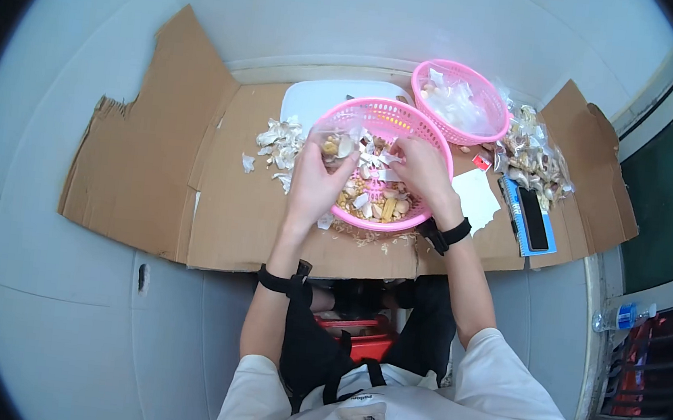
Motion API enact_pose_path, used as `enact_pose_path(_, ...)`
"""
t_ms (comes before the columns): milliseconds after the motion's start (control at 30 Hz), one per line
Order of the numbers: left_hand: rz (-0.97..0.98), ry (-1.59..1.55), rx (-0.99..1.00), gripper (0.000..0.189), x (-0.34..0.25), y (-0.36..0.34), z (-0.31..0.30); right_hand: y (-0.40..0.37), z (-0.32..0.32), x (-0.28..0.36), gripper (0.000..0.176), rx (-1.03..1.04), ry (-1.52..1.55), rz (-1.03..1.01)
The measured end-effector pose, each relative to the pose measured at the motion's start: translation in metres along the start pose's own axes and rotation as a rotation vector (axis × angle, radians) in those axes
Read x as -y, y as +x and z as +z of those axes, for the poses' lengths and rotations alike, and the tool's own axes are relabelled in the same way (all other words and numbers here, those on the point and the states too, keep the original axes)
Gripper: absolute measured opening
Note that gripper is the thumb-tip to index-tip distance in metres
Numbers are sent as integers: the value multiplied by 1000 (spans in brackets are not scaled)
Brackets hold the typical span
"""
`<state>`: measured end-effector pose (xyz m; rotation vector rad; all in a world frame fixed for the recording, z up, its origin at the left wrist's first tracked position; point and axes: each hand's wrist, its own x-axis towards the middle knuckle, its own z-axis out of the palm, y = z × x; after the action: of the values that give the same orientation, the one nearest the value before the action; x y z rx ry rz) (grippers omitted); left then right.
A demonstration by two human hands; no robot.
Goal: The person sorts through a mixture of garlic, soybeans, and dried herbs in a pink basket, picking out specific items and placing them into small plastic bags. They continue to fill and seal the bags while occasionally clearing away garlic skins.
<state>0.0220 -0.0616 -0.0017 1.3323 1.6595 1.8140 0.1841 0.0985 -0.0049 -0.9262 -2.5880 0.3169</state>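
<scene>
Between thumb and fingers my left hand (pixel 319 178) grips a small clear plastic bag (pixel 336 143) with pale and yellowish pieces inside, over the left rim of a pink basket (pixel 443 135). Over the basket's right side is my right hand (pixel 423 170), its fingers pinched together beside white scraps (pixel 373 161); what they hold, if anything, I cannot tell. Lower in the basket lie yellow kernels and pale chunks (pixel 389 209), partly covered by the hands.
White scraps (pixel 282 142) lie left of the basket on the cardboard (pixel 246 226). Behind are a white tray (pixel 302 100) and a second pink basket (pixel 459 133) holding clear bags. Filled bags (pixel 540 161) are heaped at right, near a phone (pixel 533 219) on a blue notebook (pixel 513 196).
</scene>
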Motion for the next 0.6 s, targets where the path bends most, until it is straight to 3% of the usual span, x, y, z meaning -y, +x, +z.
enact_pose_path(133, 32, -11, -83, 36, 10, 7, 10, 11, -8, 10, 28, 59, 98, -75)
enact_pose_path(300, 51, 79, -132, 35, 12, 10, 24, 35, 25, -5, 26, -8, 180, -476)
enact_pose_path(500, 24, 50, -129, 47, 7, 10, 29, 30, 18, -1, 25, 121, 143, -326)
enact_pose_path(600, 41, 118, -124, 46, 9, 9, 29, 34, 18, 0, 24, 79, 153, -251)
